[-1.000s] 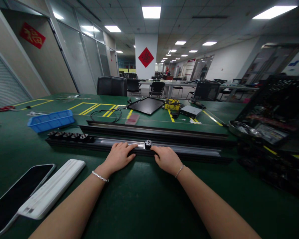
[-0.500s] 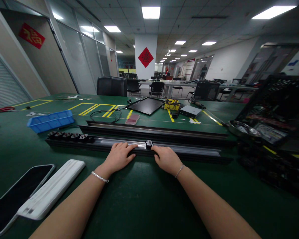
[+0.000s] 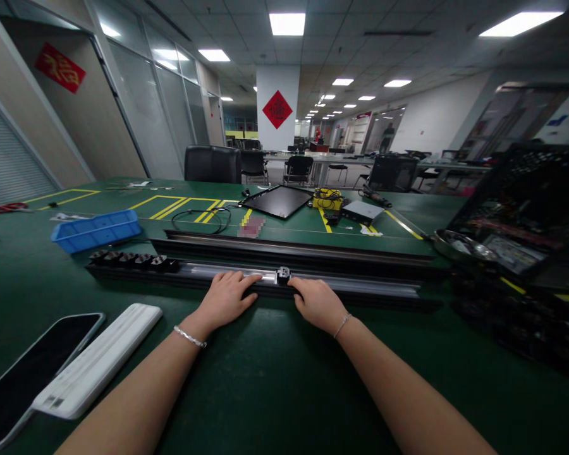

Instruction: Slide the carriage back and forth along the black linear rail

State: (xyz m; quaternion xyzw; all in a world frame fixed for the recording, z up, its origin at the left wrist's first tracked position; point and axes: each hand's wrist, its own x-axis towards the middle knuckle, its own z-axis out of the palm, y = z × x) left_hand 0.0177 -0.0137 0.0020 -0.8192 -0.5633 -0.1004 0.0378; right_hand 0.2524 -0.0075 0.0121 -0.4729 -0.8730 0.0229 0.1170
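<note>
Both my hands lie palm down on a long black-and-silver aluminium rail (image 3: 346, 286) that runs across the green bench. My left hand (image 3: 225, 298) covers the rail just left of a small black slider fitting (image 3: 282, 275), and my right hand (image 3: 317, 304) sits just to its right. The fingertips of both hands nearly reach the fitting. A second dark rail (image 3: 294, 251) lies parallel behind. A row of black fittings (image 3: 133, 260) sits at the rail's left end.
Near my left forearm lie a black phone (image 3: 33, 373) and a white bar (image 3: 95, 360). Farther left stands a blue plastic tray (image 3: 96, 231). A black panel (image 3: 277, 201), a coiled black cable (image 3: 201, 221) and yellow-wrapped cables (image 3: 327, 198) lie beyond the rails. A black crate (image 3: 516, 215) stands at right.
</note>
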